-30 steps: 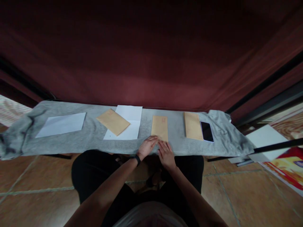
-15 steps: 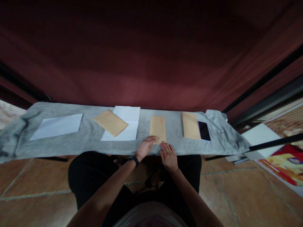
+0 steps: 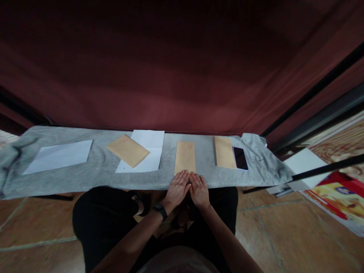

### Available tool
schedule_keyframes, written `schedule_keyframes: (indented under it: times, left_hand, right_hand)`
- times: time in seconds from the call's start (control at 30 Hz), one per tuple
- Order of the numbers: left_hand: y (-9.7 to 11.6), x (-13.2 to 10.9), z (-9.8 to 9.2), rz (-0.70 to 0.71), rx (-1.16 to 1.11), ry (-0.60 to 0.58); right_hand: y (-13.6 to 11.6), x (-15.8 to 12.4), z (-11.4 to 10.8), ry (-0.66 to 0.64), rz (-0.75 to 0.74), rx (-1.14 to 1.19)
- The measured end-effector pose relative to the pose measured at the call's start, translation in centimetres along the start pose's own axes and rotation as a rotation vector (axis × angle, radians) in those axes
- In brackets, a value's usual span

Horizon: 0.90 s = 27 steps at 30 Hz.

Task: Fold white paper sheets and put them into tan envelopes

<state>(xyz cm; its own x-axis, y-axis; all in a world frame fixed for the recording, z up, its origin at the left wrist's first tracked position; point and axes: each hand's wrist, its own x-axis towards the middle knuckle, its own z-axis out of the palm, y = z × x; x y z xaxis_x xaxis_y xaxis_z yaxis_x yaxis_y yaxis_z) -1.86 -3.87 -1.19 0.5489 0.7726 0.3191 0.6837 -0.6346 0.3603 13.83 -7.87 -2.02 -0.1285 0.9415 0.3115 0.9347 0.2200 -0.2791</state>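
A tan paper envelope (image 3: 185, 156) lies upright on the grey cloth in front of me, its near edge under my fingers. My left hand (image 3: 178, 187) rests flat on that near edge, fingers stretched out. Beside it my right hand (image 3: 199, 189) also lies flat, its fingertips at the envelope's near right corner. The two hands almost touch, and neither grips anything. To the left, another tan envelope (image 3: 127, 150) lies slanted over a creased white sheet (image 3: 152, 161). A thicker stack of tan envelopes (image 3: 224, 152) sits to the right.
A dark-screened phone (image 3: 240, 158) lies right of the stack. Another white sheet (image 3: 59, 155) is at the far left. Grey cloth (image 3: 99, 170) covers the narrow table, with a dark red curtain (image 3: 182, 76) behind. A colourful box (image 3: 341, 199) stands low at the right.
My left hand has moved from the envelope's lower left to the middle of its near edge, close beside my right hand. The view has shifted slightly; the envelopes lie as before.
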Motion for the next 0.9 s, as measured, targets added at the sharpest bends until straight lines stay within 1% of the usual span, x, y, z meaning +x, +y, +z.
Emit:
schedule_keyframes:
  times: [0.13, 0.33, 0.43, 0.53, 0.73, 0.83, 0.9]
  left_hand:
    - [-0.5, -0.5, -0.2, -0.012, 0.016, 0.01]
    - [-1.3, -1.0, -1.1, -0.078, 0.049, 0.047]
    - [-1.6, -1.2, -1.2, -0.109, 0.062, 0.074]
    - [-1.6, -1.4, -0.9, -0.152, 0.097, 0.105]
    - [-1.3, -1.1, 0.4, -0.251, 0.146, 0.139]
    - [-1.2, -0.8, 0.4, -0.277, 0.141, 0.135]
    - [-1.1, -0.4, 0.2, -0.327, 0.117, 0.121]
  right_hand:
    - [0.1, -0.1, 0.0, 0.006, -0.014, 0.012]
    - [-0.1, 0.0, -0.1, 0.028, -0.004, 0.024]
    - [-0.2, 0.1, -0.2, 0.032, -0.002, 0.016]
    - [-0.3, 0.0, 0.0, 0.043, 0.005, 0.004]
    - [-1.0, 0.0, 0.5, 0.122, 0.016, -0.008]
    - [-1.7, 0.1, 0.7, 0.144, 0.015, -0.028]
    - [-2.2, 0.3, 0.9, 0.168, 0.011, -0.024]
